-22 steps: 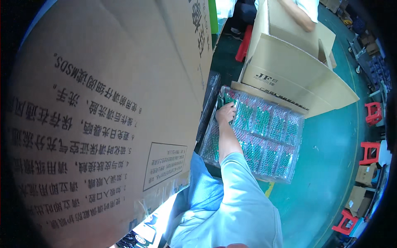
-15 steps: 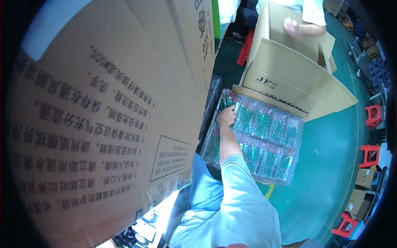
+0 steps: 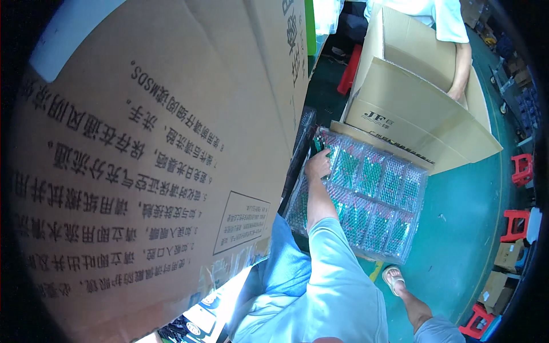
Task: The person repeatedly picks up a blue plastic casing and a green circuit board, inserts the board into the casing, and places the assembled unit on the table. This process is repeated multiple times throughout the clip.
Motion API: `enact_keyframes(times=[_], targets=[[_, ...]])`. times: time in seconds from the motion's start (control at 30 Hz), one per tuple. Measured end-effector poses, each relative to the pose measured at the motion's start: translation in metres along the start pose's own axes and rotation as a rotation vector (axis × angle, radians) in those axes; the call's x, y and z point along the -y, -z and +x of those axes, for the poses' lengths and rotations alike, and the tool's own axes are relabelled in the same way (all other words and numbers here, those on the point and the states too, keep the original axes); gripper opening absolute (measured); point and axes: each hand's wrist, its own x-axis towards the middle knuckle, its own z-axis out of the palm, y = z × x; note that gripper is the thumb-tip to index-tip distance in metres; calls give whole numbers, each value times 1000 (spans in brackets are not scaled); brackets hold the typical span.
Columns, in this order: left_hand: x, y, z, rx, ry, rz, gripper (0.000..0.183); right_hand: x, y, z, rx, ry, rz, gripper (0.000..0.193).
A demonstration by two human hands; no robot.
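My right hand [image 3: 318, 164] reaches out over a flat pack of bubble wrap [image 3: 374, 197] with several pockets of green boards and reddish wires. Its fingers are curled round a few green circuit boards [image 3: 318, 144] at the pack's far left corner; the fingers cover much of them. The pack lies low, against the near side of an open cardboard box [image 3: 394, 94]. My left hand does not show. A large printed cardboard box [image 3: 166, 154] fills the left side and hides what is behind it.
Another person's hand [image 3: 456, 94] reaches into the open box from the far side. A sandalled foot [image 3: 393, 280] stands on the green floor [image 3: 446, 228] at the right. Red stools [image 3: 516, 225] and cartons [image 3: 496, 288] line the right edge. Another red stool [image 3: 350, 70] is beside the open box.
The other person's hand has gone down into the open box. A sandalled foot has stepped into view near the pack. My right hand stays at the same corner; the whole view has shifted slightly.
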Motion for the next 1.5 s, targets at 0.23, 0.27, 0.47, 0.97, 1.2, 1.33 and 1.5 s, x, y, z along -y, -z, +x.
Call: enact_keyframes(times=[0.23, 0.27, 0.47, 0.97, 1.2, 1.33, 1.5], targets=[[-8, -3, -3, 22, -20, -21, 28, -22, 22, 17, 171, 75, 270, 53], [-9, -1, -2, 21, -24, -28, 28, -29, 29, 18, 203, 113, 315, 56], [-9, 8, -27, 50, -5, -95, 28, -99, 140, -18, 681, 43, 999, 54], [-21, -4, -31, 64, -19, -530, 20, -143, 459, -246, 1217, 794, 359, 58], [-25, 6, -34, 59, 0, -608, 20, 40, 422, -337, 859, 1443, 325, 52], [-25, 7, -34, 50, -2, -619, 19, 141, 356, -362, 629, 1565, 199, 48], [-33, 12, -31, 10, -32, -653, 16, 179, 312, -378, 512, 1562, 43, 59]])
